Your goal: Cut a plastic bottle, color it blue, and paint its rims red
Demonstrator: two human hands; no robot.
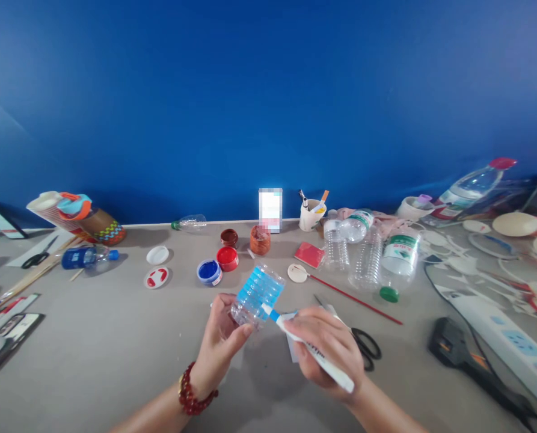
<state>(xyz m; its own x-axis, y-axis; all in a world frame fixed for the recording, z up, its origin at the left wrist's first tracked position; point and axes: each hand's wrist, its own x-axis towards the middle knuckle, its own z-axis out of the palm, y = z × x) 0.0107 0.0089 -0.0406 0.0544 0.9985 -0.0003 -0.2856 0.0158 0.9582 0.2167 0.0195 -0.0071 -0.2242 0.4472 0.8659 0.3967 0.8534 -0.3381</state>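
Note:
My left hand (223,337) is closed round the lower end of a cut clear plastic bottle (257,293), tilted up off the table; its ribbed side is partly coloured light blue. My right hand (325,346) grips a white marker (311,350) whose blue tip touches the bottle's side. A red bead bracelet (191,394) sits on my left wrist. Under my right hand lies a small white paper piece (290,346), and black-handled scissors (362,343) lie just to its right.
Open paint pots stand beyond the bottle: blue (209,272), red (227,258), brown (229,237), orange (260,240). Several clear bottles (367,252), a red paintbrush (353,297), a glue gun (457,352) and a power strip (503,340) fill the right. A blue wall rises behind.

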